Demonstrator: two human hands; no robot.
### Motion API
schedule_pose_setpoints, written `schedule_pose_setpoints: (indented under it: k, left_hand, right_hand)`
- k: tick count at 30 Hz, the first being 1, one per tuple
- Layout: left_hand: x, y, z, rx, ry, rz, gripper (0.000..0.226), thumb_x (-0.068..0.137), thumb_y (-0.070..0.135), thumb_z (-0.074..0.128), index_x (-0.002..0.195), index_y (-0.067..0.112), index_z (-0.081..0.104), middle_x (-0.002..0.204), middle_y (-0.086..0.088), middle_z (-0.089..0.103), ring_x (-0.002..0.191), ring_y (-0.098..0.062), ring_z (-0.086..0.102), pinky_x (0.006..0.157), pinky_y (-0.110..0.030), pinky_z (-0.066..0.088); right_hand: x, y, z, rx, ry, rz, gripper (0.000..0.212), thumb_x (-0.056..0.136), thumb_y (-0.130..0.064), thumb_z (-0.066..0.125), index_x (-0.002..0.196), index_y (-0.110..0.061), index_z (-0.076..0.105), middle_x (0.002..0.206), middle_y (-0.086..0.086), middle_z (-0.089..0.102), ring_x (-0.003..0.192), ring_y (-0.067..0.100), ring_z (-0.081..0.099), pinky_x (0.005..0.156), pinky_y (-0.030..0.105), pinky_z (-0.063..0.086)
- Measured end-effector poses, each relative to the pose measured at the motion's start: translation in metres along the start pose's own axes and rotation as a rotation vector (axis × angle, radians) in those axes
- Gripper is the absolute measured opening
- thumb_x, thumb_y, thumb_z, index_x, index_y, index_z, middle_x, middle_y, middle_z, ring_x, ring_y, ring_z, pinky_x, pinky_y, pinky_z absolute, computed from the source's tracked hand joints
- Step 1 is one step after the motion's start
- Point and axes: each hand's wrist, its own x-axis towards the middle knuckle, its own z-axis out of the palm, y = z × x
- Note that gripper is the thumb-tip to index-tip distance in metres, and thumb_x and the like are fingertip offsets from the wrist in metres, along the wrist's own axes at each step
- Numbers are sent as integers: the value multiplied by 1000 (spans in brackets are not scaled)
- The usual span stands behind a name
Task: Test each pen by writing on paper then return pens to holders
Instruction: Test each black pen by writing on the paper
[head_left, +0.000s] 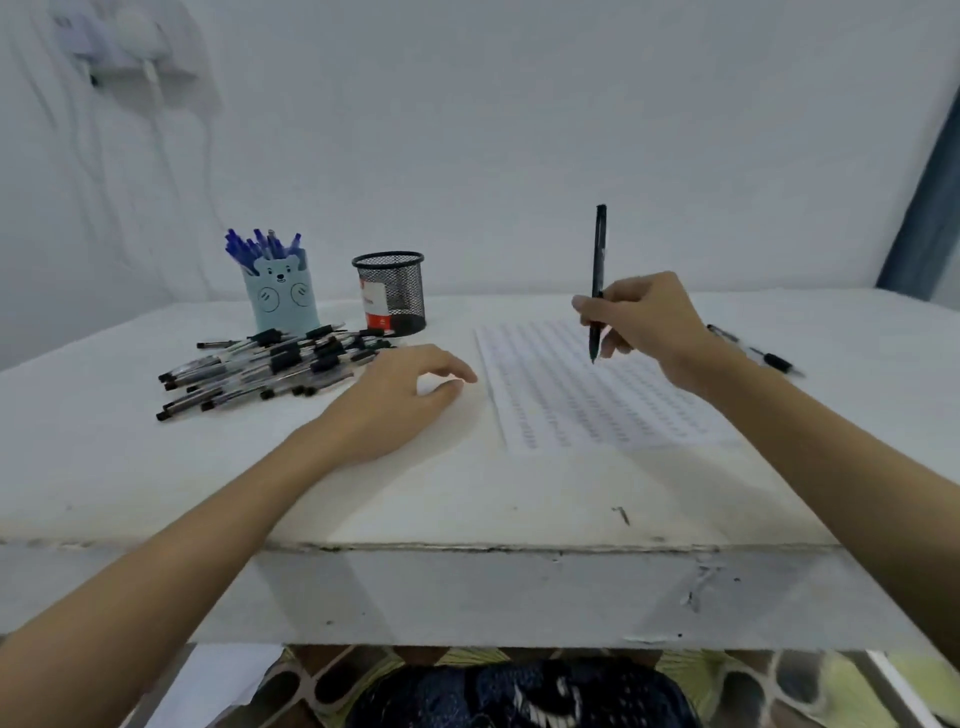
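My right hand (647, 325) pinches a black pen (598, 260) upright, its tip down on or just above the sheet of paper (571, 405), which is covered in rows of small marks. My left hand (400, 395) rests on the table left of the paper, fingers loosely curled and holding nothing. A pile of several black pens (270, 364) lies to its left. Behind the pile stand a light blue bear holder (280, 296) filled with blue pens and a black mesh holder (392, 293) that looks empty.
Two black pens (753, 351) lie on the white table (467, 493) right of my right hand. The table's front edge runs across below my forearms. A wall stands close behind, with a socket and cables at the upper left.
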Motion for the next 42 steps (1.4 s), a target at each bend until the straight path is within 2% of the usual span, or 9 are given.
schedule_pose_setpoints:
  k: [4,9,14,17,19,22,31,36,42]
  left_hand:
    - [38,32,38,-67,-87,76,15,93,29,53,100,33,66,109,21,60,106,7,51,90,-20,39]
    - [69,58,65,-38,-213,73,23,94,39,48,113,34,60,124,18,55,115,-1,48,97,-27,38]
    - [78,66,83,-33,-331,87,40,95,44,43,134,36,46,142,16,41,131,-4,35,98,-18,24]
    - [76,62,90,-96,-345,58,40,94,44,46,133,36,49,142,17,41,131,-2,35,99,-16,23]
    - [76,61,91,-122,-336,45,38,93,45,47,130,39,50,140,19,42,129,0,35,100,-16,23]
    - [76,63,90,-119,-334,50,36,93,44,48,129,40,51,139,20,43,120,6,35,97,-16,24]
    - [74,66,89,-105,-333,47,35,94,41,47,129,38,51,135,19,46,114,7,35,94,-15,25]
    - [73,65,90,-113,-331,32,35,94,42,48,128,39,52,130,22,47,112,6,38,92,-15,27]
    - [73,66,89,-114,-328,30,34,94,42,47,128,39,52,124,26,46,112,7,39,91,-14,27]
  right_hand:
    - [-3,24,-35,50,89,111,22,86,-20,69,77,0,63,49,7,57,30,12,46,36,16,32]
    - [-5,45,-52,12,138,129,25,83,-4,61,63,-7,45,49,10,49,27,12,40,32,14,29]
    - [-9,58,-48,106,78,199,31,89,-11,49,61,-1,55,42,7,52,28,14,42,35,16,30]
    - [-8,67,-46,43,169,191,33,84,-8,58,54,-8,44,42,4,47,30,13,42,34,16,27]
    - [-4,72,-46,-27,218,167,40,78,1,56,50,-14,31,38,-4,35,43,20,49,35,17,27]
    - [-1,77,-44,-122,217,148,36,73,3,52,54,-16,27,28,-12,24,56,24,55,39,21,31]
    - [-3,77,-42,-220,176,87,43,69,7,44,44,-19,20,32,-12,14,54,23,49,44,26,27]
    - [-4,76,-41,-209,179,109,42,70,5,45,46,-18,20,37,-5,24,40,21,47,41,21,27]
    - [-3,74,-42,-192,200,127,43,70,6,46,45,-19,21,45,0,23,52,25,49,42,22,27]
